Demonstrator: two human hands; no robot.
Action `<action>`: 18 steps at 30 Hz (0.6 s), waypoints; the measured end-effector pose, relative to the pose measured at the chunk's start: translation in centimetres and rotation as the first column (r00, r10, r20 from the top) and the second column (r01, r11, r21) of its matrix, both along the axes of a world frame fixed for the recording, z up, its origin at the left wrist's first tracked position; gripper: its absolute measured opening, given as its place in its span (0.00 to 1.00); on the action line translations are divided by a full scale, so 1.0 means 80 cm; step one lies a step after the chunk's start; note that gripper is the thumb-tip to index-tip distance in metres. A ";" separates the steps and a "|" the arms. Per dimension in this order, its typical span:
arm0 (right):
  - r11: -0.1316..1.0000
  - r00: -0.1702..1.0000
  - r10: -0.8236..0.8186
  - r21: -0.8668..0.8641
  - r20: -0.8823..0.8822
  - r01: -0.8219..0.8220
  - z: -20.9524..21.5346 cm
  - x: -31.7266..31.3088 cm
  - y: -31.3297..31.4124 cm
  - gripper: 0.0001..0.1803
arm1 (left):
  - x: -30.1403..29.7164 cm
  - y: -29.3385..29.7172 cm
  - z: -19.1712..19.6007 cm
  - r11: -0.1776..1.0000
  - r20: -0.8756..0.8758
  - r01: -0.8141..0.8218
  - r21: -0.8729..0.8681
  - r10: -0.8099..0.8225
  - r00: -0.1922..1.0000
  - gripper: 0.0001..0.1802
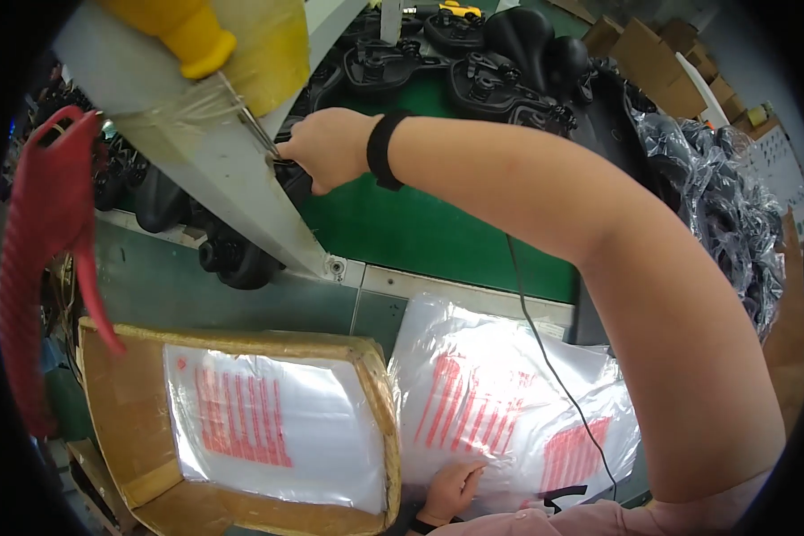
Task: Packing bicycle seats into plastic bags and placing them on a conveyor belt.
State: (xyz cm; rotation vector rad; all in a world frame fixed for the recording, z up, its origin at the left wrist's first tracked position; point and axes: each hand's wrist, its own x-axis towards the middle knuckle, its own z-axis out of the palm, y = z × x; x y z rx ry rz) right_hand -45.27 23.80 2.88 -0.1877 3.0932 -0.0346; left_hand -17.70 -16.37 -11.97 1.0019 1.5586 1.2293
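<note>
Overhead view of a packing area. The right hand [335, 147] reaches across the green worktop [420, 232], fingers curled in beside a white post [250, 192], close to the metal shaft of a yellow-handled tool [207, 55] — whether it grips anything cannot be told. The left hand [456, 489] rests, partly curled, at the lower edge of a clear bag stack with red print [473, 402]; any hold is unclear.

Work looks part done: black saddles [487, 85] sit bare along the worktop's far side, apparently left to handle, while dark items wrapped in clear plastic [724, 196], seemingly finished, are heaped at far right. The bags near the left hand lie flat, apparently unused.

Counted: two hands; one yellow-handled tool; one red-handled tool [49, 232] at left; one open cardboard box [121, 393] holding one bag stack; two red-print patches beside it — at least five bare saddles, overlapping; wrapped items too jumbled to count.
</note>
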 end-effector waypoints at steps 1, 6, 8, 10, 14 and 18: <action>1.000 1.000 -0.022 -0.003 0.000 0.022 0.004 0.002 -0.004 0.39 | 0.001 -0.001 0.002 1.000 -0.005 -0.005 0.009 0.005 1.000 0.08; 0.984 0.996 0.053 0.175 -0.076 -0.039 0.040 -0.004 -0.009 0.22 | 0.000 0.003 0.007 0.995 -0.039 -0.068 0.072 0.071 0.997 0.08; 0.968 0.990 0.057 0.249 -0.126 -0.024 0.044 0.002 0.000 0.24 | 0.005 0.006 0.007 0.992 -0.030 -0.086 0.096 0.089 0.996 0.08; 0.966 0.920 0.148 0.253 -0.362 -0.056 0.049 0.024 0.016 0.34 | -0.001 -0.004 0.005 0.988 -0.025 -0.107 0.111 0.111 0.994 0.08; 0.961 0.900 -0.276 -0.085 -0.339 0.263 0.008 0.073 -0.001 0.45 | -0.001 -0.004 0.007 0.996 -0.008 -0.068 0.057 0.069 0.998 0.08; 0.927 0.800 -0.246 0.106 -0.547 0.359 -0.001 0.061 0.042 0.39 | -0.003 -0.001 0.007 0.995 0.013 -0.026 0.091 0.025 1.000 0.08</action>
